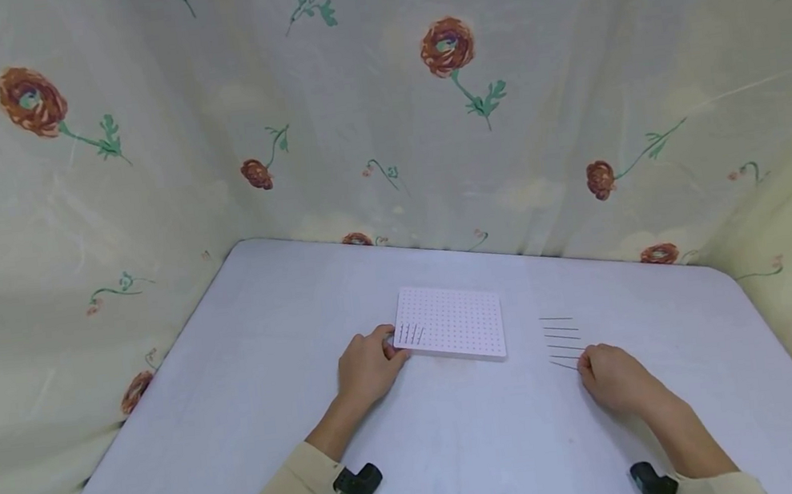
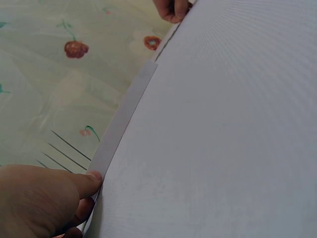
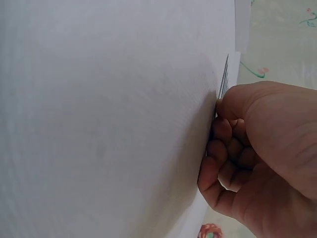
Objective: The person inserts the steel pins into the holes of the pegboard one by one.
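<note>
A white perforated board (image 1: 458, 321) lies on the table, with several thin dark rods (image 1: 408, 334) standing in holes at its left front part. My left hand (image 1: 368, 366) grips the board's left front corner, thumb on the front edge; the left wrist view shows this thumb (image 2: 89, 183) against the board's side (image 2: 124, 109). Right of the board, more thin dark rods (image 1: 558, 328) lie in a row. At the nearest of these, my right hand (image 1: 616, 377) pinches a rod's right end between thumb and forefinger. The other fingers curl beneath in the right wrist view.
The white table (image 1: 461, 449) has a rounded far right corner and borders a hanging flowered cloth (image 1: 383, 119) at the back and sides. Black wrist devices (image 1: 359, 482) sit by both sleeves.
</note>
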`<act>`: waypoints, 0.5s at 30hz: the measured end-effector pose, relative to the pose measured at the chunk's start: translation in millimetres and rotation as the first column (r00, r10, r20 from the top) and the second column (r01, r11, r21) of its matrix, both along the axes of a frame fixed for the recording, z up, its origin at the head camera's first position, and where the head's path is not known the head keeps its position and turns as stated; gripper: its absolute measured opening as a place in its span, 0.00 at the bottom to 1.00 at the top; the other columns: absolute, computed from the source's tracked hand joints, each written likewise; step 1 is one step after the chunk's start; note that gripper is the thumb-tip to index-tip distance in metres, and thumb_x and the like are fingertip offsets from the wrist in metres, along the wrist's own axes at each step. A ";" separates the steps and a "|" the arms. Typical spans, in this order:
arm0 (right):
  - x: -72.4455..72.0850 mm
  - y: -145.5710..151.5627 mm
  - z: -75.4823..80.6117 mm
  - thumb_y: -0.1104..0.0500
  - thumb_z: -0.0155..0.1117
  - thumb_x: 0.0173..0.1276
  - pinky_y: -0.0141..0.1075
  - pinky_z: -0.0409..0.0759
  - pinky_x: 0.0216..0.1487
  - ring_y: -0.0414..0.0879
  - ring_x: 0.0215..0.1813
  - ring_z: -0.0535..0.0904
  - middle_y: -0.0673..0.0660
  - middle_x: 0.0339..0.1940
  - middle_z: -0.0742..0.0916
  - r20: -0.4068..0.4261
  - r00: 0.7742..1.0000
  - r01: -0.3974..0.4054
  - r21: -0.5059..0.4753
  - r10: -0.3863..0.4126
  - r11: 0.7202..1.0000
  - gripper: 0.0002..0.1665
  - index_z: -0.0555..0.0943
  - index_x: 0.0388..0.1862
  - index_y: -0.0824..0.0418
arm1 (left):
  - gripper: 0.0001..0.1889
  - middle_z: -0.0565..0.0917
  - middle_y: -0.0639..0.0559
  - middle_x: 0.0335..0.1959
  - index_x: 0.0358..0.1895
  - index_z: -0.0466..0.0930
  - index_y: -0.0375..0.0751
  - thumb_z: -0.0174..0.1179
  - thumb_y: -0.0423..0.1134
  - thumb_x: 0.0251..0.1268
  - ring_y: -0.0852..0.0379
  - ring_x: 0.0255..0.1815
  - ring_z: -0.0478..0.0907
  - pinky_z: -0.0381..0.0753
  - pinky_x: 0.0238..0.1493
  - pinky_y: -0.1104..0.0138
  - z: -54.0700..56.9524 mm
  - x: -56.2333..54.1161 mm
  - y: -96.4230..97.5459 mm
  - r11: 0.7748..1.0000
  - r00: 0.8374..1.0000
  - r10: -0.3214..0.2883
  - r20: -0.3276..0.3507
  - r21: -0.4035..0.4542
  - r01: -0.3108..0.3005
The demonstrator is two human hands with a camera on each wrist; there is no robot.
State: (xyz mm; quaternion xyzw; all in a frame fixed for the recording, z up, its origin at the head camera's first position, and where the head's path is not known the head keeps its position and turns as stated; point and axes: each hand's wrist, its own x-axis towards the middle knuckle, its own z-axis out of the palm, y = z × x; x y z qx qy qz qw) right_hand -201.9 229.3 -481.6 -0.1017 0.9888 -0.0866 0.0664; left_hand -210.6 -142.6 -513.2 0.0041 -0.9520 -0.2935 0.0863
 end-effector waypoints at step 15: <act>3.3 -0.6 -5.9 0.64 0.58 0.68 0.50 0.79 0.40 0.51 0.32 0.77 0.61 0.29 0.81 -0.078 0.996 -0.048 0.016 0.049 0.999 0.11 0.79 0.37 0.74 | 0.25 0.75 0.59 0.20 0.59 0.83 0.42 0.73 0.48 0.62 0.60 0.26 0.68 0.65 0.26 0.70 -1.4 -1.0 -0.4 1.000 1.000 -0.009 -0.004 -0.008 0.009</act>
